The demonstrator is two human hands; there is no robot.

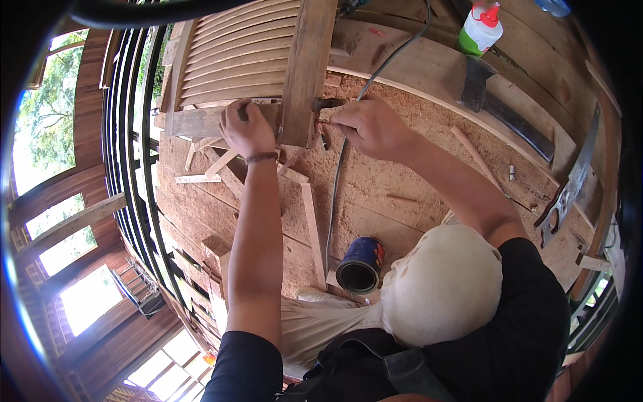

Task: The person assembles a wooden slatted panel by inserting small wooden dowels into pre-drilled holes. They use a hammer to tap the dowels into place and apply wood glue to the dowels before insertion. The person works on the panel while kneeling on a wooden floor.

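Observation:
A wooden louvered shutter (234,57) with many slats lies at the upper left. Its thick side post (305,67) meets a bottom rail (194,122). My left hand (246,127) is closed over that rail, its fingers curled and partly hidden. Just right of the post's end, my right hand (372,127) is closed on what looks like a hammer. The dark hammer head (328,103) is close to the post's side; the fist hides most of the handle. A small dark object (324,142) lies below it.
A black cable (337,181) crosses the sawdust-covered floor. An open blue can (360,264) lies near my legs, beside wood offcuts (313,228). On the right are a curved board (429,70), a machete-like blade in a dark sheath (516,120), a handsaw (569,187) and a glue bottle (480,32).

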